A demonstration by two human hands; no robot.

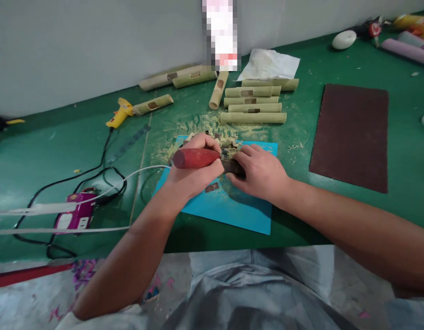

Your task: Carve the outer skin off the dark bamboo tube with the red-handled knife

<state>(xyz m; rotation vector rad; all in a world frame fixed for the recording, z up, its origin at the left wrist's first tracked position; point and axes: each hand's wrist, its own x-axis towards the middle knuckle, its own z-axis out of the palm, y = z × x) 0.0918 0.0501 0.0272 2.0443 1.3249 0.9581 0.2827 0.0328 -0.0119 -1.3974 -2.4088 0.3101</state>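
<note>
My left hand (189,179) is closed around a tool with a red handle (196,158); its working end is hidden, so I cannot tell its kind. Beside it, my right hand (261,167) grips a dark brown piece (234,167), mostly covered by the fingers. Both hands are close together over a blue board (232,215). Chips and scraps lie around the fingertips. A small brown scrap (212,187) rests on the board just below the hands.
Several cut bamboo tubes (253,118) with openings lie behind the board, amid shavings (194,126). At left are a yellow glue gun (120,114), its black cord and a purple power strip (76,213). A dark brown sheet (351,137) and white paper (269,65) lie on the green table.
</note>
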